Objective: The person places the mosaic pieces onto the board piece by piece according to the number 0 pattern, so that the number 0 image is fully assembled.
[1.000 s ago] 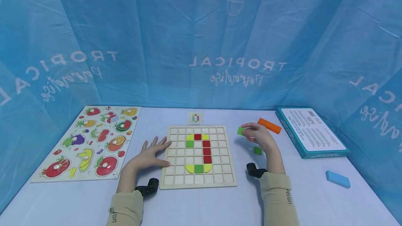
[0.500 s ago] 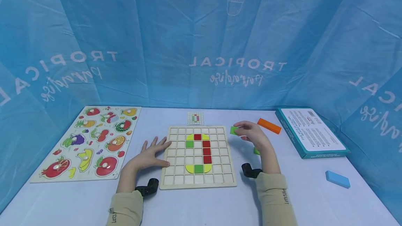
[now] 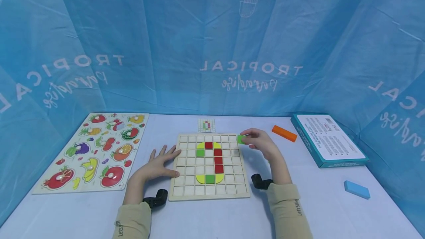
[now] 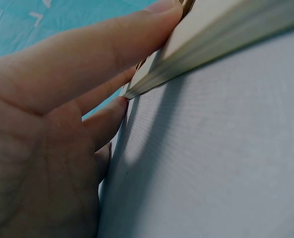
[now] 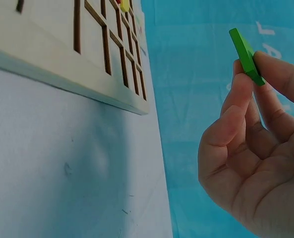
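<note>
A wooden grid board (image 3: 232, 191) lies mid-table, with red, green and yellow pieces set in its squares. Fingers spread, my left hand (image 3: 156, 167) rests along the board's left edge; the thumb and fingertips touch the rim in the left wrist view. Between thumb and fingers, my right hand (image 3: 262, 145) pinches a square green tile (image 5: 246, 57). In the head view that tile appears at the board's upper right corner, and in the right wrist view it is raised off the surface. A small pattern card (image 3: 206, 125) sits just behind the board.
To the left lies a fruit puzzle board (image 3: 109, 154). At the right are an orange block (image 3: 284, 133), a teal box (image 3: 332, 139) and a blue block (image 3: 356, 189). A blue printed cloth (image 3: 186, 47) hangs behind the table.
My right hand has moved left with the green tile, up to the board's corner. Another green tile on the table is now hidden by the right arm. My left hand has stayed put.
</note>
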Tool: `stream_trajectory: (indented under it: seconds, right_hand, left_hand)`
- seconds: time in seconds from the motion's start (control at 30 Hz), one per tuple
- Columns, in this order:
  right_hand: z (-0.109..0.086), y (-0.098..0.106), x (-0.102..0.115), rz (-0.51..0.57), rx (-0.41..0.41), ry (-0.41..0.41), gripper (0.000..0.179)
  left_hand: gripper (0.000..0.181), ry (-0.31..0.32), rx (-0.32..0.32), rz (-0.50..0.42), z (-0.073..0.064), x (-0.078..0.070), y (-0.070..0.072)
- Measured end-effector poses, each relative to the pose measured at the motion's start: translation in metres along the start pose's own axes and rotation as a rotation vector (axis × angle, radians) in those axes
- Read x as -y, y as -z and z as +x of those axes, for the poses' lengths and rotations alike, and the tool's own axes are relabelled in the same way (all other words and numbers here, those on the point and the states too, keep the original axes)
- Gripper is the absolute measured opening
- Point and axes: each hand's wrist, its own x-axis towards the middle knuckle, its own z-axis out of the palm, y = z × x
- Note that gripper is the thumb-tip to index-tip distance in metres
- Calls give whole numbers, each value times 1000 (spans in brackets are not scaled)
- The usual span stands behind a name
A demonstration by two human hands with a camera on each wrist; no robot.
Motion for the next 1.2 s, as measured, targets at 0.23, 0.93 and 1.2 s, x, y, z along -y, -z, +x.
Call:
stream_trajectory:
  seconds: [0.23, 0.93, 1.2]
  right_hand:
    - [0, -8, 3, -1, 32, 14, 27]
    - [-1, -55, 18, -28, 182, 144, 26]
    - [0, -80, 26, -103, 237, 158, 15]
  left_hand:
    - [86, 3, -3, 0, -1, -1, 0]
    - [88, 6, 3, 15, -1, -3, 2]
    - [87, -1, 4, 16, 0, -1, 2]
